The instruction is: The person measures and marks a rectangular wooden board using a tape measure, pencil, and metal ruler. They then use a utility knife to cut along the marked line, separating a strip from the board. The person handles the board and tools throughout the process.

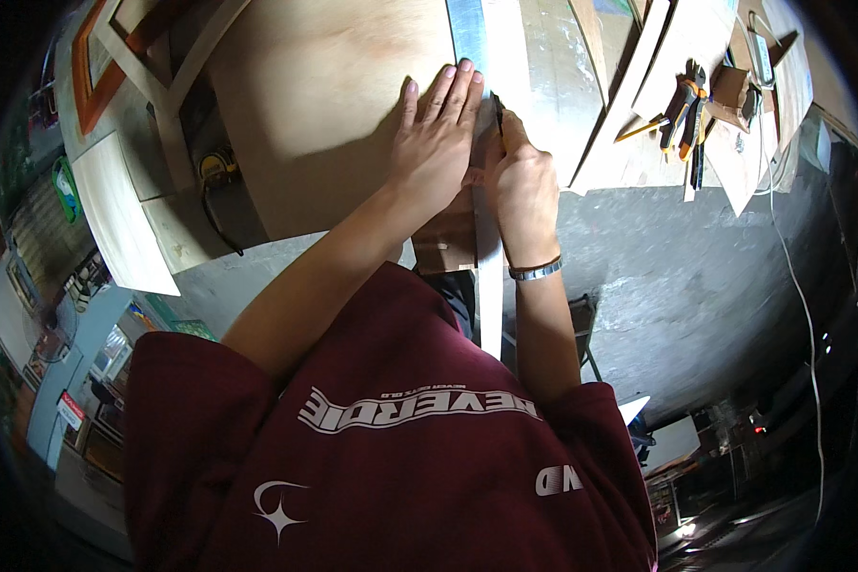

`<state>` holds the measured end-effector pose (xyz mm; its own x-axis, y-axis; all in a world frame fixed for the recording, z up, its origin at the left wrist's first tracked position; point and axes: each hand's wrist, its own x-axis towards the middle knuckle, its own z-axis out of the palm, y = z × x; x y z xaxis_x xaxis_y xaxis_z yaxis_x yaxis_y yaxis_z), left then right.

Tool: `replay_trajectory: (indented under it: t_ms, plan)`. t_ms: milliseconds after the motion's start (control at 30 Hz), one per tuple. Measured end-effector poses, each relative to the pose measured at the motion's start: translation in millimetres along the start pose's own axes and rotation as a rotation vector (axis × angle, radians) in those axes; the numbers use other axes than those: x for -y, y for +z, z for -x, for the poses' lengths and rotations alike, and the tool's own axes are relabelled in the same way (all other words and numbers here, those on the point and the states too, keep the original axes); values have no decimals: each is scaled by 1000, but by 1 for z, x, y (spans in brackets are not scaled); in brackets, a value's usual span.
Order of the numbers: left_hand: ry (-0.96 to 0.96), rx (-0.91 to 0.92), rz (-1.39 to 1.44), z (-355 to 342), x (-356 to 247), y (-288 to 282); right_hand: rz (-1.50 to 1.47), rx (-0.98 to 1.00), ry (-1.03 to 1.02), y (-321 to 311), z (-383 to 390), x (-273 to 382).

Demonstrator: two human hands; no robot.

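My left hand (439, 133) lies flat with its fingers stretched out. Its fingertips press on a long metal straightedge (467, 36) along the right side of a pale plywood sheet (324, 105). Just to the right, my right hand (524, 181) is closed around a utility knife (498, 112). The knife's dark tip points away from me beside the straightedge, while most of its handle is hidden in the fist. A narrow pale strip (490, 305) runs toward me below the hands, past a brown wooden block (445, 234).
Pliers (691, 119) with orange and black handles and a yellow pencil (642, 129) lie at the right among wood offcuts. A white cable (799, 276) hangs there. At the left are a tape measure (218, 168), an orange-brown frame (88, 86) and a pale board (124, 214).
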<state>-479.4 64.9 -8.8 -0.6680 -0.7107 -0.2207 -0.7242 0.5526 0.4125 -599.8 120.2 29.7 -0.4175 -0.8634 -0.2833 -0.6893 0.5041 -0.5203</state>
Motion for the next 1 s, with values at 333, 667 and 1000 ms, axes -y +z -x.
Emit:
replay_trajectory:
  t_ms: [333,667,1000]
  plan:
    - [-36,24,-66,0,-4,-2,-61,-22,-2,7,7,-9]
    - [-55,46,-70,0,-4,1,-25,-12,-9,0,50,-16]
    - [-116,208,-109,-7,-7,-8,-49,25,-16,5,99,-40]
